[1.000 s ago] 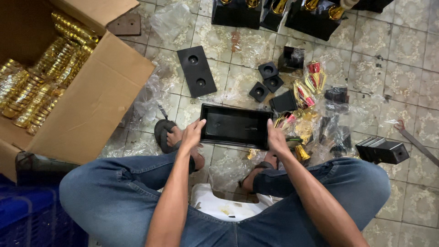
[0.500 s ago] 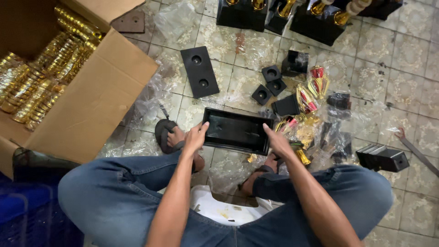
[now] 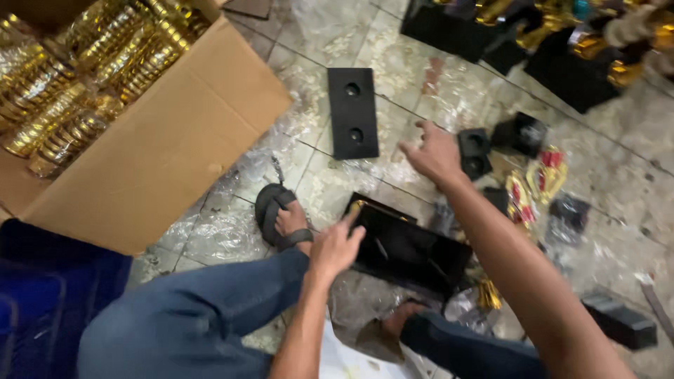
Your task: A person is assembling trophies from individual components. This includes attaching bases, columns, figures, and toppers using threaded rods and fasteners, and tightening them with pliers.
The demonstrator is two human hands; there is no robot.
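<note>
- Nearest to the person, the knees in blue jeans (image 3: 210, 316) spread wide, and a foot in a dark sandal (image 3: 281, 217) rests on the tiled floor (image 3: 393, 77) between them.
- The left hand (image 3: 335, 247) comes in over the left knee, wrist bent, fingers curled loosely against the near-left corner of the glossy black tray (image 3: 407, 249); it presses the rim rather than closing round it.
- That tray lies flat and slightly skewed on crumpled clear plastic, just ahead of the sandal and between the two forearms.
- The right forearm runs long and straight from the lower right, passing over the tray's right end.
- The right hand (image 3: 435, 151) hovers palm down, fingers spread open, holding nothing, beside the small black square blocks (image 3: 474, 149).
- Left of that hand the flat black plate with two holes (image 3: 353, 112) lies alone, with bare tile around its edges.
- Gold and red ornaments (image 3: 533, 182) crowd the right side, leaving little room there.
- The open cardboard box (image 3: 175, 140) of gold pieces walls in the left.
- Farthest off, black bases with gold trophies (image 3: 562, 42) line the far edge.
</note>
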